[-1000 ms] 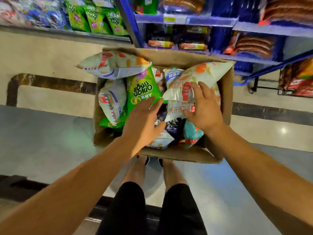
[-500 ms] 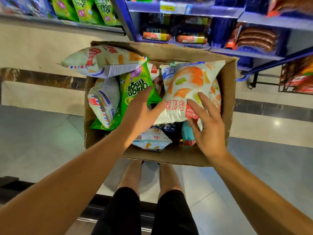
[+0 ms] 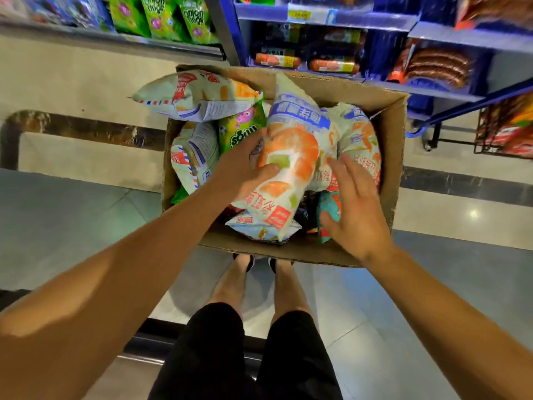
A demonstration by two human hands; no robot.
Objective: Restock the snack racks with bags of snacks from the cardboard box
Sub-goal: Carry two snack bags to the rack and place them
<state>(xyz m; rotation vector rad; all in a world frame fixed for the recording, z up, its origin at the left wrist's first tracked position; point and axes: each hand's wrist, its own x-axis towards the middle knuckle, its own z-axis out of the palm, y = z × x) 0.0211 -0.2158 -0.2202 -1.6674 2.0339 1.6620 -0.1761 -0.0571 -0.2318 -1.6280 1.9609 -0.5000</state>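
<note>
Now left hand (image 3: 245, 166) grips white puffy shrimp-print snack bag (image 3: 291, 157) by its left edge above brown cardboard box (image 3: 392, 157); right hand (image 3: 353, 209) beside it, fingers spread, holding nothing.

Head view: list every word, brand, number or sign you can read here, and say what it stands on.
"onion": upside down on the green bags on the shelf.
"rings": upside down, partly covered, on the green bag in the cardboard box.
"LUX": red badge on the pale bag lying over the box's far left edge, blurred.
Yellow price tag on the shelf edge: digits too blurred.
Shrimp-print bag held by the left hand: non-Latin characters, blurred.
</note>
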